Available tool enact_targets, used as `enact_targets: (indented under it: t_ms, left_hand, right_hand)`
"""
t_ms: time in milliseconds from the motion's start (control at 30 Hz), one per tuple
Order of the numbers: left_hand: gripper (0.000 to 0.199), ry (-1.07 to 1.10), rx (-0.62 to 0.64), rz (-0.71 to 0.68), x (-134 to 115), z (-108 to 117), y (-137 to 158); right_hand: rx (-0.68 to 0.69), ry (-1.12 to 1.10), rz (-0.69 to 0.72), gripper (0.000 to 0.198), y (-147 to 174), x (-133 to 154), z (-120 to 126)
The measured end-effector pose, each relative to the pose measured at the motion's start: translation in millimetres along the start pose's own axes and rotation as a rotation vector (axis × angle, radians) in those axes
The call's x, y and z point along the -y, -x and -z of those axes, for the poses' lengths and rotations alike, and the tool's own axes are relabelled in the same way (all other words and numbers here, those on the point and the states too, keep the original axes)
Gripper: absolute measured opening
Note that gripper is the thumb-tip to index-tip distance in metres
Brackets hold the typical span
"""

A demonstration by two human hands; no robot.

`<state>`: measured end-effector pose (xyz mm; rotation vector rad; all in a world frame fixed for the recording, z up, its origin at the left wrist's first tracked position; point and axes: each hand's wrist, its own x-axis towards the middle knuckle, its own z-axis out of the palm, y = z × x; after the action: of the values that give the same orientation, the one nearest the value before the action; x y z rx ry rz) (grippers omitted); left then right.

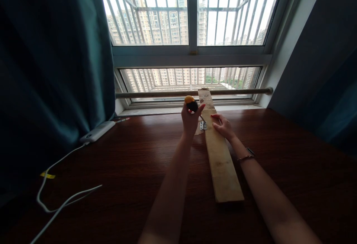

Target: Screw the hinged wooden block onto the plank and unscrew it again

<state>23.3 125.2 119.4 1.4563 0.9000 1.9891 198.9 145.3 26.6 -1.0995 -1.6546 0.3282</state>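
My left hand (pixel 190 119) is closed around the handle of a screwdriver (pixel 191 103), yellow and black at its rounded end. The thin shaft slants down to a small silver hinge (pixel 203 125), which sits at the left edge of a long wooden board (pixel 223 166). On the board's right edge, my right hand (pixel 224 127) grips with bent fingers, thumb and forefinger lying on the upper face. A thin brownish piece (pixel 199 131) lies partly under the hinge, its kind unclear. Whether the screwdriver tip sits in a screw is too small to tell.
The dark red-brown tabletop (pixel 134 154) reaches to the window ledge. A metal rail (pixel 156 94) crosses near the board's far end. At left are a white power strip or charger (pixel 99 131), a white cable (pixel 46 177), a yellow scrap (pixel 48 175) and a blue curtain (pixel 69 69).
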Motion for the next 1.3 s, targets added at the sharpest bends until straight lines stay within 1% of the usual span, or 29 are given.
enact_targets:
  t_ms: [100, 233, 300, 367, 433, 500, 567, 633, 700, 733, 867, 933, 1000, 1067, 1100, 1167, 1233, 1267, 1300]
  left_hand:
    - [0.040, -0.063, -0.054, -0.002, 1.6, 7.7, -4.9]
    - [0.035, -0.204, -0.001, -0.017, -0.7, 16.7, -9.1]
    - [0.033, -0.225, 0.024, -0.024, -4.0, 18.5, -9.8]
    - [0.030, -0.137, 0.100, -0.016, -7.6, 18.2, -10.0]
    - [0.030, 0.003, 0.224, -0.011, -10.4, 16.2, -9.9]
    - [0.035, 0.113, 0.335, -0.022, -12.1, 13.4, -9.5]
    - [0.037, 0.176, 0.398, -0.037, -13.6, 10.8, -9.1]
    - [0.033, 0.229, 0.419, -0.041, -16.5, 9.3, -9.1]
    - [0.029, 0.283, 0.401, -0.033, -22.2, 10.4, -10.4]
    - [0.027, 0.305, 0.370, -0.025, -26.2, 12.3, -11.7]
    - [0.026, 0.354, 0.165, 0.037, -45.8, 29.0, -20.6]
    - [0.023, 0.406, 0.086, 0.081, -54.1, 39.9, -24.7]
    - [0.019, 0.477, 0.038, 0.159, -60.4, 49.1, -26.5]
    - [0.016, 0.553, 0.011, 0.284, -64.8, 55.5, -24.9]
    - [0.014, 0.594, 0.001, 0.363, -66.3, 57.8, -22.7]
    - [0.011, 0.684, -0.005, 0.556, -67.1, 62.6, -15.7]
    - [0.011, 0.760, -0.005, 0.782, -63.7, 70.1, -5.3]
    - [0.013, 0.784, -0.008, 0.892, -60.2, 75.6, 1.3]
    - [0.016, 0.794, -0.013, 0.997, -55.6, 82.2, 8.8]
  right_hand:
    - [0.002, 0.001, -0.003, 0.038, 0.1, -1.0, -0.5]
    - [-0.003, -0.003, -0.006, 0.038, -0.2, -0.7, -0.7]
    - [-0.003, 0.001, -0.005, 0.038, -0.3, -0.2, -0.4]
    - [0.000, 0.008, 0.001, 0.039, -0.4, 0.0, 0.0]
    - [0.003, 0.012, 0.007, 0.039, -0.4, -0.2, 0.2]
    - [0.006, 0.016, 0.007, 0.039, -0.5, -0.7, 0.2]
    - [0.005, 0.020, 0.003, 0.039, -0.9, -0.9, 0.2]
    - [0.007, 0.024, 0.002, 0.039, -1.2, -0.6, 0.5]
    - [0.008, 0.025, 0.005, 0.039, -1.1, -0.3, 0.9]
    - [0.010, 0.025, 0.004, 0.038, -0.8, -0.3, 1.0]
    - [0.011, 0.009, -0.007, 0.038, 0.3, -2.9, -0.3]
    - [0.011, -0.024, -0.023, 0.039, -1.6, -3.3, -0.9]
    - [0.031, -0.108, -0.051, 0.037, -6.2, 0.5, 0.9]
    - [0.037, -0.229, -0.084, 0.033, -11.2, 10.3, 7.1]
    - [0.016, -0.289, -0.099, 0.031, -12.6, 17.5, 12.0]
    - [-0.095, -0.375, -0.146, 0.025, -10.3, 34.9, 24.2]
    - [-0.205, -0.412, -0.250, 0.018, -1.1, 53.8, 36.6]
    - [-0.196, -0.426, -0.316, 0.022, 4.7, 63.2, 41.2]
    - [-0.130, -0.443, -0.362, 0.030, 9.8, 72.7, 44.0]
